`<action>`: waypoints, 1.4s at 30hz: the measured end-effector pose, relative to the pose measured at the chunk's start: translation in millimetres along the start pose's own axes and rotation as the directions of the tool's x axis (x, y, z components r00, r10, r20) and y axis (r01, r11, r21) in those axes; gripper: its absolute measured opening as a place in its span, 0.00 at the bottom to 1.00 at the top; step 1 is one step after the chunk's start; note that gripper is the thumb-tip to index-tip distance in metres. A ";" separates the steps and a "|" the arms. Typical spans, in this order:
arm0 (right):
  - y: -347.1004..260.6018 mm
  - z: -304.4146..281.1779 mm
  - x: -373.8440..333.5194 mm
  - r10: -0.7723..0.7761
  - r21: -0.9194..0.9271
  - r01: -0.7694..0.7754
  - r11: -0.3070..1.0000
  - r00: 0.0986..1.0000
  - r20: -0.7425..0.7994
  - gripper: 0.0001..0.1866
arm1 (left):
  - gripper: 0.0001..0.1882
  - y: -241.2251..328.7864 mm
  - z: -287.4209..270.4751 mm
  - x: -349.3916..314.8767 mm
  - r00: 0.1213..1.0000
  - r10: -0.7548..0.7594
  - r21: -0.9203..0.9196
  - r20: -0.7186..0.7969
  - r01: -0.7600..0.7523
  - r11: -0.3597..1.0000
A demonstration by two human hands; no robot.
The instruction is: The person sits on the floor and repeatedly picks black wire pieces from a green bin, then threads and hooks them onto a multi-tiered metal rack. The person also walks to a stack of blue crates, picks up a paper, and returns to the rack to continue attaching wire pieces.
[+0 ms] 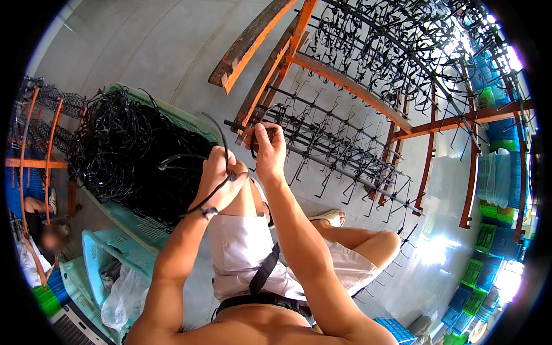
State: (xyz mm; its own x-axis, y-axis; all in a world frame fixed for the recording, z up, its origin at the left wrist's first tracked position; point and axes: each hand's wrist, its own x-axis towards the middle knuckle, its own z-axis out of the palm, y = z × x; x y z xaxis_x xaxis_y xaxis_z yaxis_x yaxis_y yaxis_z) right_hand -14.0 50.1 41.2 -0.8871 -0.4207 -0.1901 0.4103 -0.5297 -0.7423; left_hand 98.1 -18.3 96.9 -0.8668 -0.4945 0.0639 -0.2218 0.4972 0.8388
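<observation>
My left hand (221, 179) is closed around a thin black curved strip (217, 188), which bends up past the fingers and down along the wrist. Just right of it, my right hand (268, 148) is raised with fingers curled in a pinch at the end of a dark hooked rod (234, 125). A small dark piece shows by those fingertips, too hidden to name. To the left stands a large pale green basket (202, 127), heaped with a tangle of black strips (123, 132). Another strip pokes out of the heap toward my left hand.
An orange metal rack (345, 86) with rows of hooked rods (345, 155) fills the right side; black strips hang on its upper part. Light blue crates (95, 259) and a clear plastic bag (123, 302) are lower left. Another person (34, 253) sits far left. Stacked crates (483, 238) line the right.
</observation>
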 end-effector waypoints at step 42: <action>-39.0 7.4 0.5 0.283 -0.011 -0.284 0.959 0.956 -0.073 0.09 | 0.12 -37.7 18.8 54.9 0.756 -0.206 -0.321 0.621 0.486 0.813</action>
State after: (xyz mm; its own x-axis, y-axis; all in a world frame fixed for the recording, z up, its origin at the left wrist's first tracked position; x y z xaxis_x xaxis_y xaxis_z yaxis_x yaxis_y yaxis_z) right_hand -28.9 65.1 74.8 -0.7479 -0.4981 -0.4387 0.6431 -0.3799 -0.6649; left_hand 50.4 -50.8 58.7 -0.8871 -0.0332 -0.4605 -0.4578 -0.0648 0.8867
